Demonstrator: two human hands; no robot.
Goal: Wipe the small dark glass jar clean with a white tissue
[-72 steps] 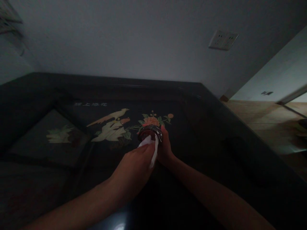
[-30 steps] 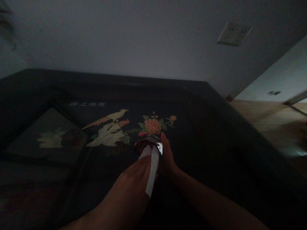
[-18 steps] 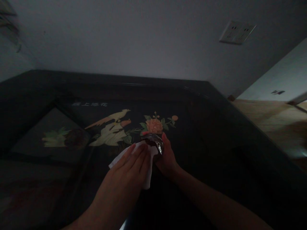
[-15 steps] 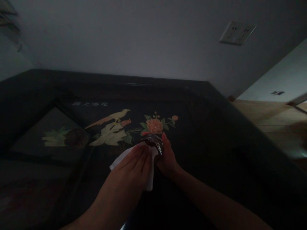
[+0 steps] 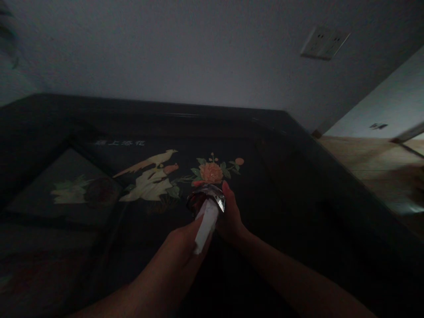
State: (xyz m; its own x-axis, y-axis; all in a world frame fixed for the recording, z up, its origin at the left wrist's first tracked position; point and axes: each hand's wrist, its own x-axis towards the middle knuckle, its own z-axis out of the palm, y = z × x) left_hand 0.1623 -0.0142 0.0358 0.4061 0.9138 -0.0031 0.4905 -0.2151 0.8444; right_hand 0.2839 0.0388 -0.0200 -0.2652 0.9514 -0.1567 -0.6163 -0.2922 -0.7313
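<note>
Against a grey wall (image 5: 165, 53) stands a dark, glossy table (image 5: 281, 176) with a bird (image 5: 162, 157) and flowers (image 5: 211, 172) in its top. Above the table, near the flowers, the right hand (image 5: 231, 217) clasps a shiny, glass-like cup (image 5: 212, 191). The left hand (image 5: 187, 240) grips a white cloth (image 5: 206, 225), one end at the cup's mouth; its fingertips are hidden.

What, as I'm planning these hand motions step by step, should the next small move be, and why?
Probably a light pass of the white tissue over the shiny rounded object: the left hand holds the tissue with its upper end at the object, and the right hand supports the object's right side.
</note>
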